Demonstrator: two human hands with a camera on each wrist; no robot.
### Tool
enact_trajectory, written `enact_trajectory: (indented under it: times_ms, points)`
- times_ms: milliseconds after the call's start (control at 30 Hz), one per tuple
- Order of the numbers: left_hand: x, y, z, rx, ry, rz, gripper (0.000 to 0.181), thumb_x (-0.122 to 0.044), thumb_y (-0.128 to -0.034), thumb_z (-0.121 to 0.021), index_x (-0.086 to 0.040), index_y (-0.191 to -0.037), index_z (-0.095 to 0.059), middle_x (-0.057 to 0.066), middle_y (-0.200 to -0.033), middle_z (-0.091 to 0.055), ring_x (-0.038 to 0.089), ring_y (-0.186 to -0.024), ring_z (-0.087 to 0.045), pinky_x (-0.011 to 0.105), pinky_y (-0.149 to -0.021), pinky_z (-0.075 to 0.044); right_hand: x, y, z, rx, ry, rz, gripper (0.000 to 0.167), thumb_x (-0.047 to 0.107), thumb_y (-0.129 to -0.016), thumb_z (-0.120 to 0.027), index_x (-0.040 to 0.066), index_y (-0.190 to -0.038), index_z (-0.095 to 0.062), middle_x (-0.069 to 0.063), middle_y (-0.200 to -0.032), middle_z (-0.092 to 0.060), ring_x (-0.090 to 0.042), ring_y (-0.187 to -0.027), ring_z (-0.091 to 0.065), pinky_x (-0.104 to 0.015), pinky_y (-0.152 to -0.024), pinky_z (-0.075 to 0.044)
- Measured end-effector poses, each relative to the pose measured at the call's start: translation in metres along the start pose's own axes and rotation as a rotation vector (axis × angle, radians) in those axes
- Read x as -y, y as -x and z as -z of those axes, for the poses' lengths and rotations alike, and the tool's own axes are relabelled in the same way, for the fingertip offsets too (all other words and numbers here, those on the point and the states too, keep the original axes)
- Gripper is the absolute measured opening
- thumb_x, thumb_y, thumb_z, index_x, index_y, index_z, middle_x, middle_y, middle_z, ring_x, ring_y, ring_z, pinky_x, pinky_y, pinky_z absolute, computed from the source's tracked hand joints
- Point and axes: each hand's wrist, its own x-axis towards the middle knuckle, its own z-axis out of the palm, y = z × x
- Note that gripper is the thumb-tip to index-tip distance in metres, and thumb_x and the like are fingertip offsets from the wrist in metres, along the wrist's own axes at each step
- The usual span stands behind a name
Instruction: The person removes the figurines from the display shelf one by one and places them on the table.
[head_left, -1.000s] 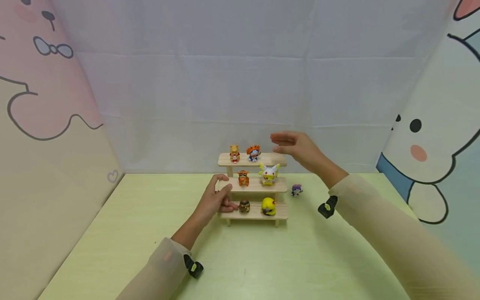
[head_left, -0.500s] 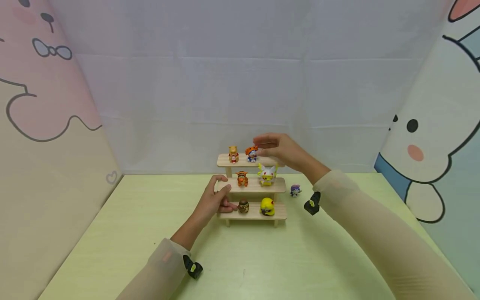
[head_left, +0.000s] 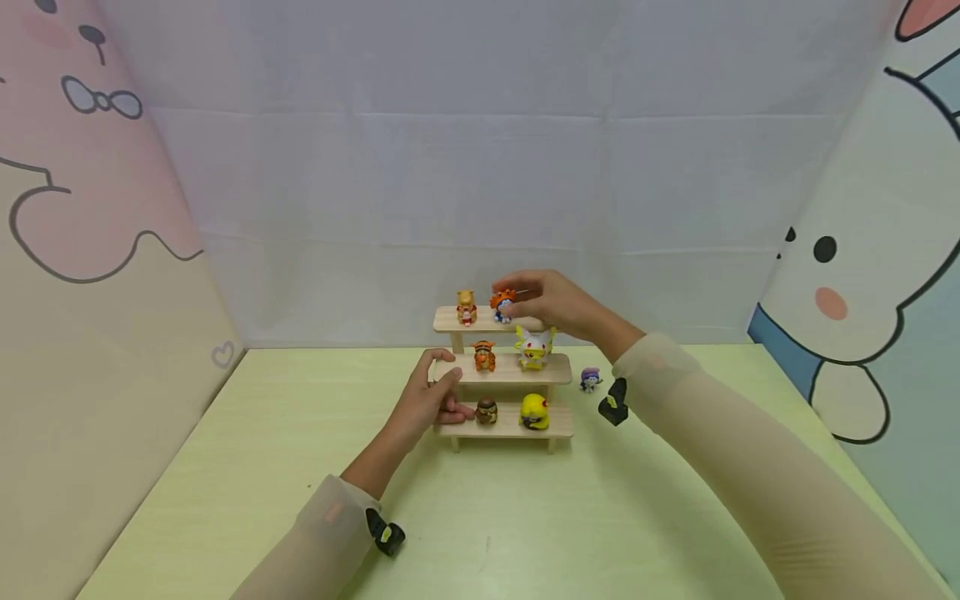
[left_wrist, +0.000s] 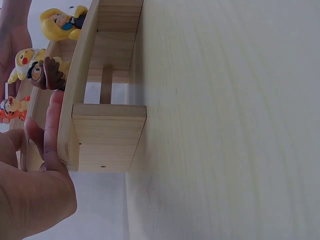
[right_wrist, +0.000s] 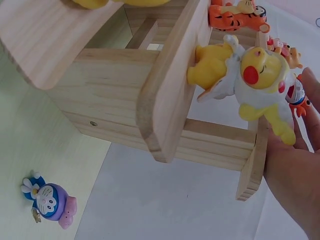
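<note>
A three-tier wooden display stand (head_left: 517,421) carries several small figurines. My right hand (head_left: 553,302) is at the top tier, thumb and fingers around a blue-and-white Doraemon figurine (head_left: 500,310) with an orange crab-like hat. Beside it stands a Winnie the Pooh figurine (head_left: 467,308). At the stand's left end my left hand (head_left: 426,398) grips the middle board, its lower fingers lying along the bottom tier near a brown owl figurine (left_wrist: 49,74). On the middle tier are a Tigger figurine (head_left: 484,357) and a yellow figurine in a white costume (right_wrist: 265,75).
A yellow-hooded figurine (head_left: 535,412) is on the bottom tier's right. A purple-hatted blue figurine (right_wrist: 50,202) stands on the table (head_left: 315,433), right of the stand. Behind rises a pale cloth backdrop (head_left: 375,183), with printed panels on both sides.
My right hand has moved left over the top tier to the orange-hatted Doraemon figurine, and its fingers have closed around it. The left hand stays at the stand's left end.
</note>
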Motion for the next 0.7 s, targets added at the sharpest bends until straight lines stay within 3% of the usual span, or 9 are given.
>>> enact_trajectory:
  times_ms: [100, 267, 467, 600, 700]
  points:
    - [-0.0002, 0.0001, -0.0006, -0.003, -0.003, 0.004, 0.032, -0.027, -0.1106, -0.053, -0.021, -0.138, -0.039, 0.005, -0.064, -0.051, 0.026, -0.069, -0.077, 0.03, -0.059, -0.064, 0.0002, -0.0004, -0.0003, 0.003, -0.008, -0.013, 0.048, 0.017, -0.1, -0.071, 0.012, -0.146, -0.057, -0.007, -0.137, -0.064, -0.025, -0.126, -0.061, -0.043, -0.105, -0.053]
    - [-0.0005, 0.0004, -0.0009, -0.004, -0.009, 0.005, 0.034, -0.027, -0.1108, -0.052, -0.018, -0.141, -0.038, 0.005, -0.064, -0.051, 0.025, -0.069, -0.077, 0.029, -0.058, -0.063, 0.0002, -0.0011, -0.0008, 0.006, -0.03, -0.045, 0.043, 0.017, -0.101, -0.07, 0.016, -0.143, -0.06, -0.007, -0.133, -0.065, -0.025, -0.119, -0.062, -0.034, -0.078, -0.051]
    - [-0.0005, 0.0021, -0.0008, 0.005, -0.008, 0.002, 0.04, -0.026, -0.1111, -0.052, -0.014, -0.145, -0.034, 0.005, -0.063, -0.051, 0.024, -0.069, -0.077, 0.029, -0.058, -0.063, -0.0012, 0.0003, -0.002, 0.006, -0.039, -0.05, 0.042, 0.019, -0.102, -0.069, 0.017, -0.143, -0.061, -0.006, -0.134, -0.065, -0.027, -0.119, -0.06, -0.034, -0.077, -0.05]
    - [-0.0002, 0.0024, -0.0008, 0.003, -0.004, 0.004, 0.037, -0.026, -0.1109, -0.052, -0.016, -0.142, -0.037, 0.005, -0.063, -0.051, 0.025, -0.069, -0.077, 0.029, -0.058, -0.063, -0.0018, 0.0015, -0.0016, 0.001, -0.04, -0.064, 0.042, 0.023, -0.101, -0.07, 0.02, -0.142, -0.061, -0.005, -0.132, -0.066, -0.028, -0.103, -0.058, -0.029, -0.061, -0.043]
    - [0.0006, 0.0019, -0.0002, 0.0, 0.0, 0.007, 0.033, -0.028, -0.1105, -0.053, -0.02, -0.139, -0.039, 0.005, -0.063, -0.051, 0.026, -0.069, -0.077, 0.03, -0.058, -0.063, -0.0018, 0.002, -0.0015, -0.003, -0.04, -0.069, 0.042, 0.025, -0.101, -0.07, 0.022, -0.142, -0.062, -0.004, -0.131, -0.066, -0.025, -0.096, -0.057, -0.028, -0.057, -0.041]
